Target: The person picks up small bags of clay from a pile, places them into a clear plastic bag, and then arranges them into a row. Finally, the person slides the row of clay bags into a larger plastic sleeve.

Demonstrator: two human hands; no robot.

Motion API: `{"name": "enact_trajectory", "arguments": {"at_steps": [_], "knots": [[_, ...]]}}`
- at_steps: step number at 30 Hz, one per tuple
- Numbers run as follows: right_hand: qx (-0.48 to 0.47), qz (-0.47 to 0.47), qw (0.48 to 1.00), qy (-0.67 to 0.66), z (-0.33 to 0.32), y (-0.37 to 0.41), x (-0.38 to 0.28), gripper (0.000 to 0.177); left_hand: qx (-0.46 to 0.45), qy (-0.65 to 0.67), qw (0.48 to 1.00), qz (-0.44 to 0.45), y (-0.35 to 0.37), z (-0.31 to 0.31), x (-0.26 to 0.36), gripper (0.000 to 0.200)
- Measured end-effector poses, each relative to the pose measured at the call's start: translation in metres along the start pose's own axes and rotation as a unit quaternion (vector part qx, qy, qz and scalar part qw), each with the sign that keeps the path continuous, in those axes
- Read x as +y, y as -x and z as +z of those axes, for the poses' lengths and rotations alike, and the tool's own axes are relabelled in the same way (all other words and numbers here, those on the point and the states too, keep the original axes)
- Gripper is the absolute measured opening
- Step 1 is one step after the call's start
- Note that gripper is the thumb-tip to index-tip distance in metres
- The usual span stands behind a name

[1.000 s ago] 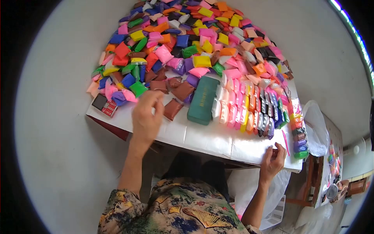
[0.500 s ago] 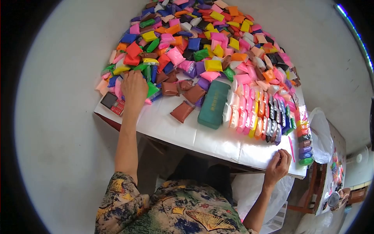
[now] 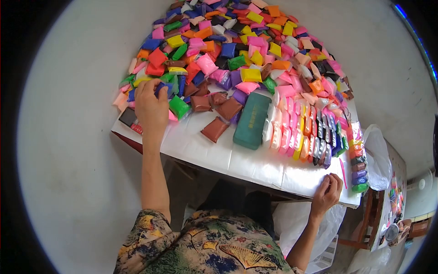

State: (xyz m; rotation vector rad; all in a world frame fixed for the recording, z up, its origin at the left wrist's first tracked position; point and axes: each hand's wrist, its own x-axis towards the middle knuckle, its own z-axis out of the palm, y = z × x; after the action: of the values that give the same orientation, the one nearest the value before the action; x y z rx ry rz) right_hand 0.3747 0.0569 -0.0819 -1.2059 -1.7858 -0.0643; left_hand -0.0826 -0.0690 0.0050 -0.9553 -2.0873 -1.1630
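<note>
My left hand (image 3: 152, 108) is closed on a small blue packet (image 3: 164, 88), gripped between thumb and fingers at the near left edge of a big pile of coloured packets (image 3: 248, 75). Just right of that hand lies a green packet (image 3: 179, 107) in clear wrapping. My right hand (image 3: 327, 192) rests on the table's front edge with its fingers curled in, and nothing shows in them. Closest to it are a thin pink stick (image 3: 343, 173) and rows of packets (image 3: 299, 132) sorted by colour.
A dark green case (image 3: 252, 121) lies left of the rows, near loose brown packets (image 3: 215, 129). A red phone (image 3: 131, 119) is partly behind my left wrist. A filled clear strip of packets (image 3: 358, 160) lies at the table's right edge, beside a clear plastic bag (image 3: 377, 157).
My left hand has drawn back slightly from the pile and now shows the blue packet in its grip. My right hand stays at the table edge, nearly unmoved.
</note>
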Motion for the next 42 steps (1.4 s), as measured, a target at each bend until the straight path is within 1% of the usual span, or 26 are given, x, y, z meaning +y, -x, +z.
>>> {"name": "enact_trajectory", "arguments": {"at_steps": [2,4,6,8,10,11,13,15,16,18,19,21,22,24,25,26,29,32,35,38,42], "knots": [[0.002,-0.002,1.000,0.000,0.001,0.000,0.001,0.010,0.024,0.065,0.998,-0.003,0.002,-0.002,0.002,0.020],[0.004,-0.003,1.000,-0.001,0.000,0.001,0.002,0.010,0.014,0.205,0.975,-0.080,0.007,-0.004,0.011,0.019],[0.007,-0.001,1.000,-0.002,0.000,0.001,0.001,0.010,-0.014,0.329,0.932,-0.152,0.012,-0.007,0.026,0.018],[0.016,-0.001,1.000,-0.014,0.002,0.000,0.002,0.010,-0.065,0.436,0.870,-0.220,0.022,-0.013,0.045,0.018],[0.019,0.012,1.000,-0.021,0.003,0.002,0.005,0.010,-0.132,0.498,0.828,-0.222,0.040,-0.010,0.064,0.020],[0.024,0.008,0.999,-0.041,0.004,0.002,0.007,0.013,-0.170,0.528,0.802,-0.223,0.051,-0.009,0.076,0.021],[0.010,0.047,0.994,-0.093,-0.003,0.001,0.000,0.015,-0.252,0.571,0.751,-0.216,0.081,-0.009,0.111,0.021],[0.015,0.110,0.981,-0.161,-0.013,0.004,-0.011,0.020,-0.336,0.602,0.691,-0.219,0.113,-0.008,0.145,0.019],[0.031,0.069,0.988,-0.136,-0.019,0.006,-0.021,0.025,-0.378,0.612,0.658,-0.224,0.129,-0.007,0.160,0.019],[0.064,-0.056,0.994,-0.065,-0.034,0.012,-0.044,0.034,-0.434,0.613,0.602,-0.269,0.155,0.000,0.188,0.014],[0.053,-0.104,0.993,-0.034,-0.041,0.016,-0.051,0.038,-0.462,0.607,0.580,-0.285,0.165,0.004,0.198,0.012],[-0.017,-0.149,0.988,-0.030,-0.048,0.019,-0.064,0.045,-0.497,0.576,0.588,-0.274,0.180,0.020,0.213,0.012],[-0.047,-0.150,0.987,-0.014,-0.045,0.022,-0.066,0.047,-0.511,0.560,0.594,-0.268,0.185,0.027,0.217,0.012],[-0.109,-0.153,0.982,0.013,-0.034,0.026,-0.065,0.049,-0.474,0.470,0.738,-0.100,0.195,0.040,0.220,0.012],[-0.124,-0.153,0.980,0.020,-0.026,0.029,-0.061,0.050,-0.443,0.414,0.795,-0.013,0.196,0.041,0.223,0.012],[-0.138,-0.153,0.978,0.026,-0.018,0.033,-0.054,0.051,-0.391,0.359,0.845,0.064,0.194,0.036,0.225,0.014],[-0.156,-0.150,0.976,0.031,-0.015,0.034,-0.052,0.051,-0.398,0.333,0.849,0.098,0.191,0.026,0.221,0.012],[-0.163,-0.155,0.974,0.026,-0.015,0.031,-0.055,0.053,-0.371,0.338,0.849,0.166,0.186,0.026,0.210,0.012],[-0.180,-0.168,0.969,0.027,-0.013,0.032,-0.056,0.056,-0.372,0.318,0.856,0.163,0.184,0.025,0.206,0.013],[-0.179,-0.166,0.970,0.022,-0.012,0.036,-0.053,0.058,-0.405,0.325,0.834,0.188,0.182,0.025,0.202,0.017],[-0.186,-0.161,0.969,0.014,-0.012,0.033,-0.052,0.059,-0.398,0.326,0.834,0.198,0.184,0.028,0.202,0.016]]}}
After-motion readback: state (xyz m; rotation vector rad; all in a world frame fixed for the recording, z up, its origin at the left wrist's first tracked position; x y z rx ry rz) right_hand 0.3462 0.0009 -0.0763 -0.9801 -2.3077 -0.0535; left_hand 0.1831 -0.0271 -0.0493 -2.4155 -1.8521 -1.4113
